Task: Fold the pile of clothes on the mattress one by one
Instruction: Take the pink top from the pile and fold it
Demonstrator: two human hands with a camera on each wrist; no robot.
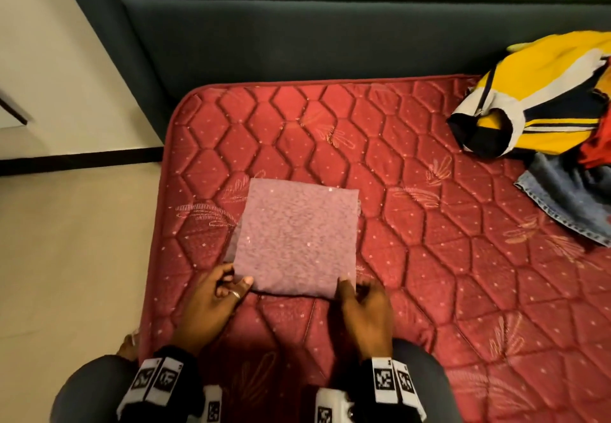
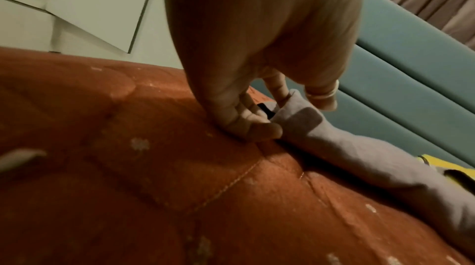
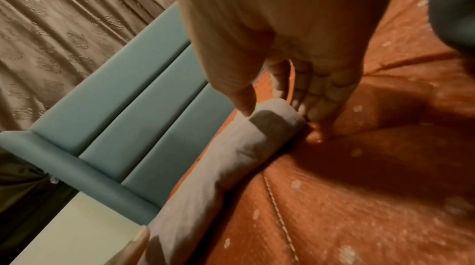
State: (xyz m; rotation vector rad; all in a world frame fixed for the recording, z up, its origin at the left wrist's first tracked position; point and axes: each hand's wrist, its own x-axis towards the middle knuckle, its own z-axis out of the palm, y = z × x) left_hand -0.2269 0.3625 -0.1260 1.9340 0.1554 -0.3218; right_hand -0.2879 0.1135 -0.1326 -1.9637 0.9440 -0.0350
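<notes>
folding pink garment on mattress | my left hand is pinching its near-left corner, my right hand is pinching its near-right corner | near edge is lying crosswise between both hands, rest lying directly ahead | unfolded pile is sitting far right, nearer my right hand

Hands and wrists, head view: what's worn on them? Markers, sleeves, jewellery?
Both hands bare. Left hand has a silver ring. Right hand shows no ring. Each wrist carries a black band with white square tags printed in black fiducial patterns: left band, right band. Dark grey sleeves behind them.
</notes>
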